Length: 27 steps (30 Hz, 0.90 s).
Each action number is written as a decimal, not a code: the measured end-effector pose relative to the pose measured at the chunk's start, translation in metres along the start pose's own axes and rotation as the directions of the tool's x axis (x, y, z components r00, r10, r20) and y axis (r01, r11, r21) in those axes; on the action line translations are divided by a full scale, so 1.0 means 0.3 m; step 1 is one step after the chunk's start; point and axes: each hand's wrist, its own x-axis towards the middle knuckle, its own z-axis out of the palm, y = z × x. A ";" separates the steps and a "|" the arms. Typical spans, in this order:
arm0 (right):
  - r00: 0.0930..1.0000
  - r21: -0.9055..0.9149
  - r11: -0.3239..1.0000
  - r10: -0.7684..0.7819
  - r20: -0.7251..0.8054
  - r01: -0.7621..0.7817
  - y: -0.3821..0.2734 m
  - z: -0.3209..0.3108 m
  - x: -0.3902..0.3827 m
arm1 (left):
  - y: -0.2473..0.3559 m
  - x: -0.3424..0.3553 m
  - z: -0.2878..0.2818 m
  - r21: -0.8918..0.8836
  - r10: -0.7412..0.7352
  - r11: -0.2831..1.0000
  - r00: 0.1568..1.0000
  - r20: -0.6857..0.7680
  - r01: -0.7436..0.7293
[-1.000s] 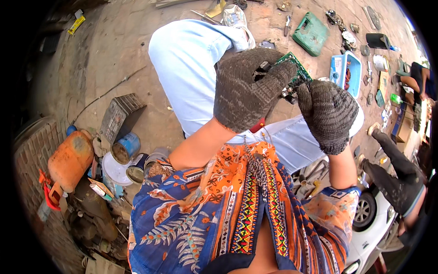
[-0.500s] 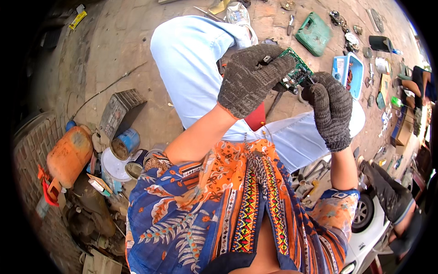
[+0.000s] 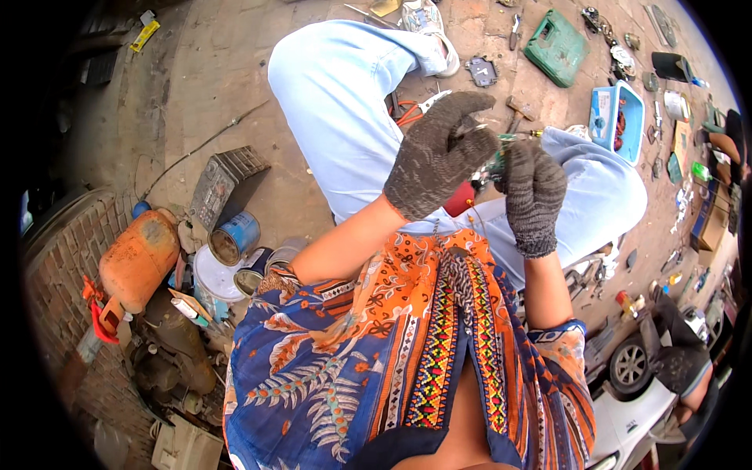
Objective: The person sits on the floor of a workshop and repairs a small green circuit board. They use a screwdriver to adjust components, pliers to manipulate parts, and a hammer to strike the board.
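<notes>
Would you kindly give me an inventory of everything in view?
circuit board: 1, green, between the gloves
hard case: 1, green, upper right
tub: 1, light blue, right
tank: 1, orange, left
ribbed box: 1, dark grey, left
open tin: 1, blue, below the box
car: 1, white, lower right
other people: at least 2, dark clothing, right edge
small parts: many, mixed, right
trousers: 1 pair, pale blue, centre
left hand: 1, grey-gloved, at the board
right hand: 1, grey-gloved, at the board

Dusty tan paved floor [image 3: 204, 74], in daylight. Weathered brown brick wall [image 3: 72, 274] along lower left edge. White car [image 3: 633, 415] with silver-spoked wheel [image 3: 629, 366], lower right.
</notes>
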 end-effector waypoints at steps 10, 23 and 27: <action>0.958 -0.190 0.939 -0.277 0.075 0.286 0.042 -0.071 -0.051 | 0.071 -0.018 -0.042 -0.097 -0.257 0.936 0.845 0.468 0.338; 0.934 -0.337 0.871 -0.339 0.114 0.358 0.056 -0.067 -0.116 | 0.090 -0.029 -0.011 -0.284 -0.219 0.879 0.852 0.475 0.384; 0.975 -0.297 0.937 -0.213 -0.064 0.185 0.035 -0.027 -0.099 | 0.077 -0.027 -0.013 0.016 0.015 1.000 0.919 0.395 -0.023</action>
